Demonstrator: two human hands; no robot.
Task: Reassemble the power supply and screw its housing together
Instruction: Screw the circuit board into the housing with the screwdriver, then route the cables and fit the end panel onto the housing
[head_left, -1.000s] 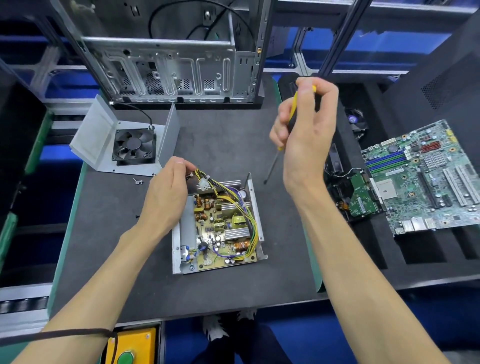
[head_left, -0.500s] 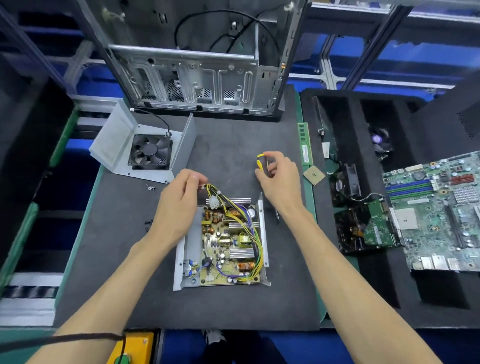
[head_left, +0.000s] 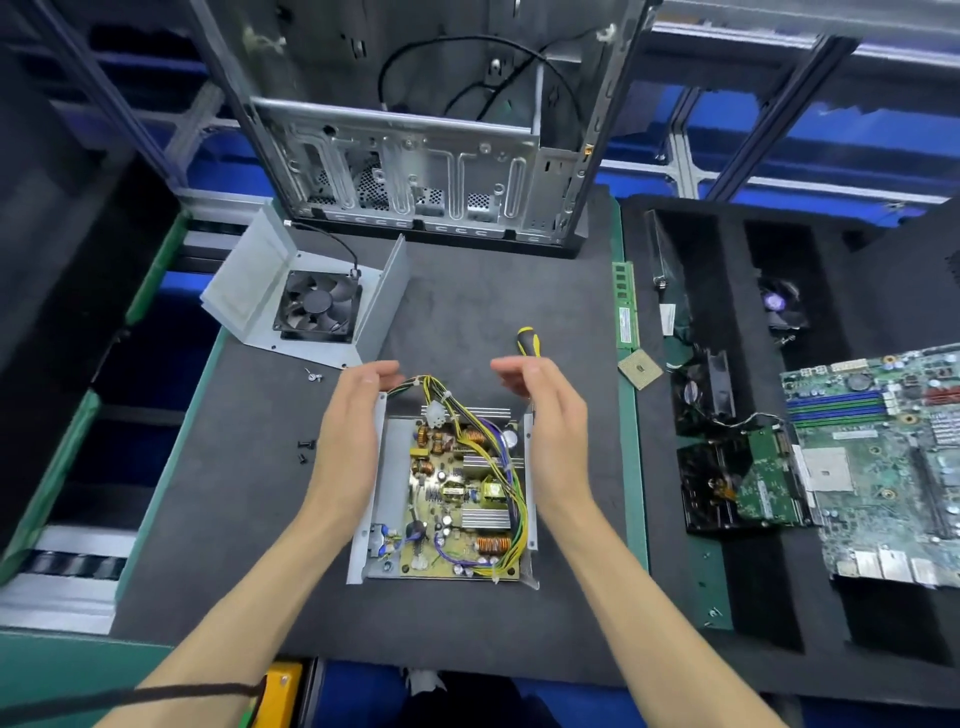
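We judge we're between steps: both our left hand (head_left: 349, 441) and right hand (head_left: 550, 431) flank the open power supply base (head_left: 447, 493) on the tabletop (head_left: 483, 312), fingers relaxed, holding nothing. Next: fetch the fan cover (head_left: 306, 301), seat it; the screwdriver (head_left: 528, 341) lies nearby.

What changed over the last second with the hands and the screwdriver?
The right hand lowered the screwdriver and let it go; it now lies on the mat behind that hand. The left hand released the wire bundle. Both hands now flank the open power supply, which stayed put, as did the fan cover.
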